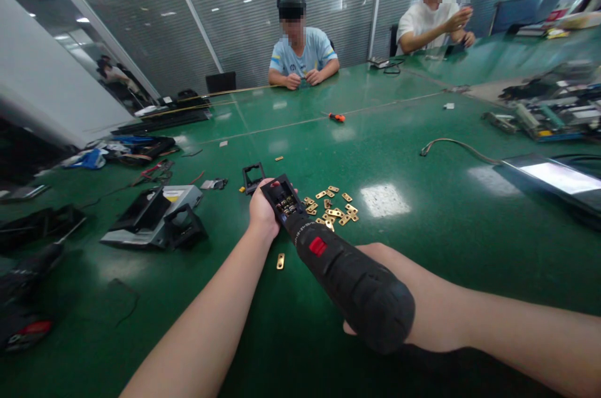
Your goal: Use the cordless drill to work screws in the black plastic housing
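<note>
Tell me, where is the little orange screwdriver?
In the head view, the orange screwdriver lies alone on the green table, far beyond the pile of brass plates, toward the seated person in the light blue shirt.

Orange screwdriver [337, 116] mid-table; grey cable [451, 144] right; two people seated opposite.

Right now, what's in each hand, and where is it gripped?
Right hand grips the black electric screwdriver around its thick rear body. Left hand holds a small black part by its near end, at the screwdriver's tip.
</note>
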